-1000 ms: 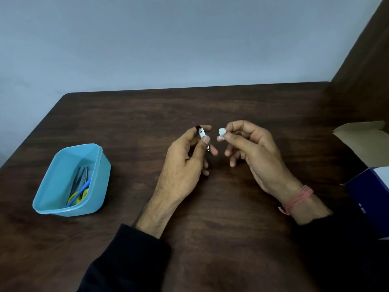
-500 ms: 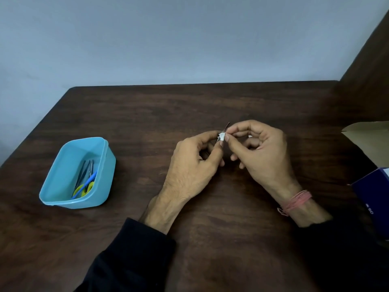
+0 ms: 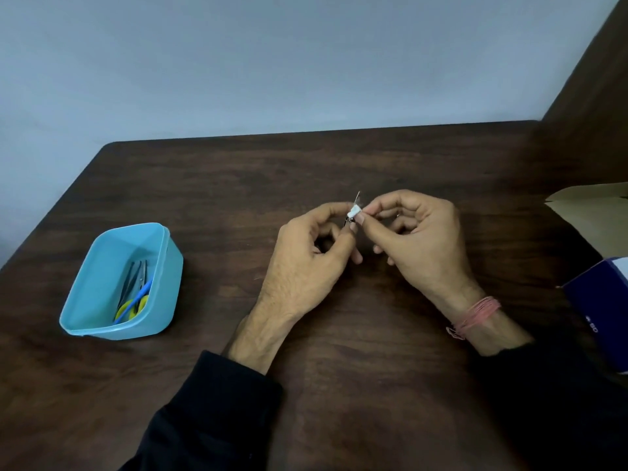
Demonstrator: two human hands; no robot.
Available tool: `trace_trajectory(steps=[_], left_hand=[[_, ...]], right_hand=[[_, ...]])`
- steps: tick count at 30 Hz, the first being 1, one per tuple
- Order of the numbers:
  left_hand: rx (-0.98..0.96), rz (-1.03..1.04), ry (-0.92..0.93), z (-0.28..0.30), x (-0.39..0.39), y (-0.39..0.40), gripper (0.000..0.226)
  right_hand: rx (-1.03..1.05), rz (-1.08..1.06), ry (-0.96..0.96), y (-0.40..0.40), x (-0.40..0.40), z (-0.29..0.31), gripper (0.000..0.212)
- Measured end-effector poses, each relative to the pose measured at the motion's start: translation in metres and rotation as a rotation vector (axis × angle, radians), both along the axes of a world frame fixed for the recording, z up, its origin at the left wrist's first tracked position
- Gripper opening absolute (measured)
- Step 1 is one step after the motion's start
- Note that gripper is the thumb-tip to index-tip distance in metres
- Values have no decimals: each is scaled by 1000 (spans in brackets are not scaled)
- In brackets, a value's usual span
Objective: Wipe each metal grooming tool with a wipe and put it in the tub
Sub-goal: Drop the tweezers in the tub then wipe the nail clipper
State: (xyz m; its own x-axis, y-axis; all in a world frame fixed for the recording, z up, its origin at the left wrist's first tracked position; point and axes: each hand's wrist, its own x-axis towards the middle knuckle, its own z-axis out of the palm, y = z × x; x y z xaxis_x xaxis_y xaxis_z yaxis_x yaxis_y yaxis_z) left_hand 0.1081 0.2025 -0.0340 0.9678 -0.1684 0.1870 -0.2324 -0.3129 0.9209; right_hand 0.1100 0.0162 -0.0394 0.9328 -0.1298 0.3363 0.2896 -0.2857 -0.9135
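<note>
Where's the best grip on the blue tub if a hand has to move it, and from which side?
Pinch the tub's right long wall at the rim, probably from above. It stands upright and open-topped, the rim is bare, and that wall faces the left hand. The scissors and other tools lie low inside along that side, so the fingers inside should stay shallow. A slight lip near the top should help the hold.

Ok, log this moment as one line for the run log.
step: wiping | left hand: holds metal tool | right hand: pinches wipe on tool | tub: holds earlier tools

Two hands, one tub (image 3: 102, 253), one wipe (image 3: 355, 210) (small), one box (image 3: 598, 311).
</note>
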Motion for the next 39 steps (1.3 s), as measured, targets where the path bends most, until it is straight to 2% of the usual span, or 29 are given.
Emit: trace_trajectory(steps=[3,14,23,26,30,34,39], left_hand=[[-18,-12,9,0,-1,0,19],[44,-14,-5,-2,-1,-1,36],[52,-6,-22,-2,0,0,35],[48,2,-15,-3,1,0,35],[23,-1,-14,-2,-1,-1,34],[14,0,12,-3,1,-1,38],[-43,3,67,0,0,0,36]], right_hand=[[-91,-5,-24,2,1,-3,9],[-55,-78,-11,-3,6,-7,8],[-121,-41,-14,-1,4,-6,9],[-97,-82,-18,-1,5,-6,9],[-121,-31,-17,0,4,-7,10],[-70,-88,-44,-2,4,-7,9],[-6,-57,-72,0,3,-4,9]])
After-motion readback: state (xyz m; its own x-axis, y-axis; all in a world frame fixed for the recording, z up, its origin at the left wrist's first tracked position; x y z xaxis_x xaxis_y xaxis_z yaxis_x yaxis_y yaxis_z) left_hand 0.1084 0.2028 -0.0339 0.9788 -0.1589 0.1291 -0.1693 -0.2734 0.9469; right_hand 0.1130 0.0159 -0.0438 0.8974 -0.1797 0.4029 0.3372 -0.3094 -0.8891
